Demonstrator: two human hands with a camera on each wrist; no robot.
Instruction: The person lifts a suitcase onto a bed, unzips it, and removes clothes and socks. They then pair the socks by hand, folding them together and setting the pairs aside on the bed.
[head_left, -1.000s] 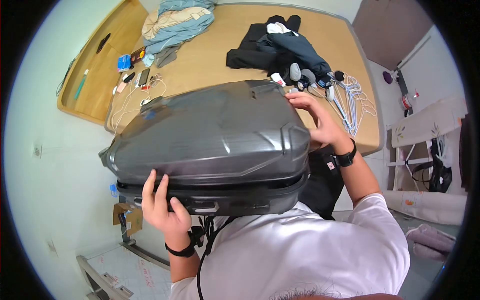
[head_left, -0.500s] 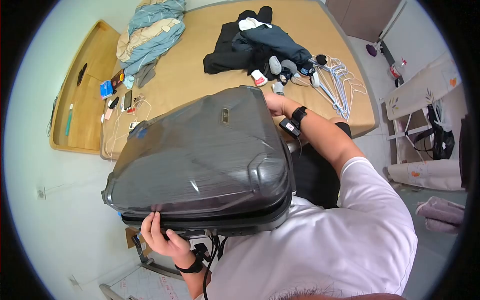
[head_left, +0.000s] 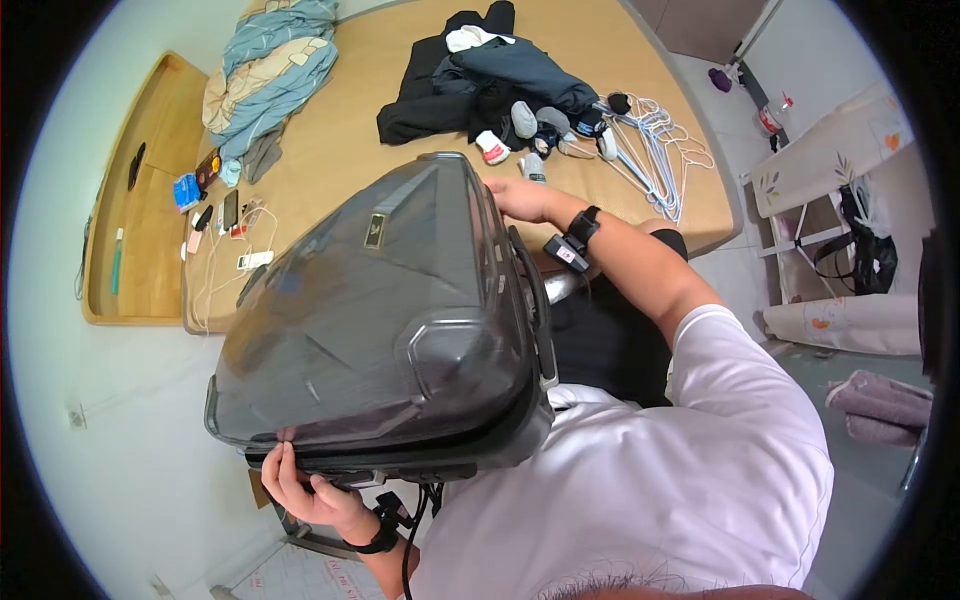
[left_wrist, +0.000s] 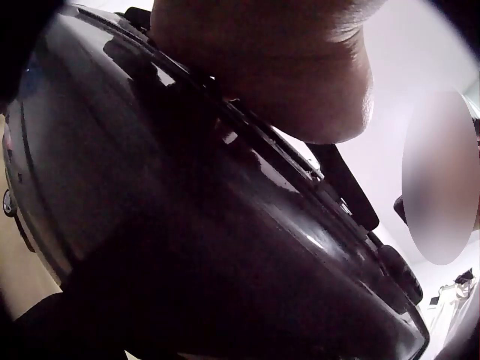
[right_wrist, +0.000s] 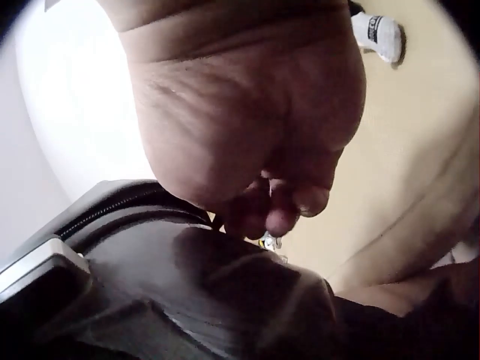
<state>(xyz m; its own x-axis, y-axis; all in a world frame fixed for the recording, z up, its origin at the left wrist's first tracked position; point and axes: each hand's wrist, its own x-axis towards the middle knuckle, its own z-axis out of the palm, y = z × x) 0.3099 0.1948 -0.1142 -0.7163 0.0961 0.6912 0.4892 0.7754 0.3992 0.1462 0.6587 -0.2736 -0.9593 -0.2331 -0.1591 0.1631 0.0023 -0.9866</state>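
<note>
A glossy dark grey hard-shell suitcase (head_left: 370, 300) stands tilted in front of the person's white shirt, its seam facing the body. My left hand (head_left: 312, 495) grips the near lower left edge, fingertips at the shell's rim and thumb lower down. At the far upper right corner, my right hand (head_left: 522, 200) has its fingers curled over the edge. In the right wrist view that hand (right_wrist: 247, 112) is bent close to the zipper (right_wrist: 112, 210); what its fingertips pinch is hidden. The suitcase's side handle (head_left: 535, 290) faces right.
Behind the suitcase lies a bed-sized tan mat (head_left: 590, 190). On it are dark clothes (head_left: 480, 85), several socks (head_left: 523, 120), hangers (head_left: 655, 155), a blue quilt (head_left: 265, 90) and charging cables (head_left: 265, 225). A fabric-covered rack (head_left: 825, 230) stands on the right.
The suitcase has turned and tilted, so its right side and handle now show. My right hand has moved from the right side to the far corner. My left hand stays at the near edge.
</note>
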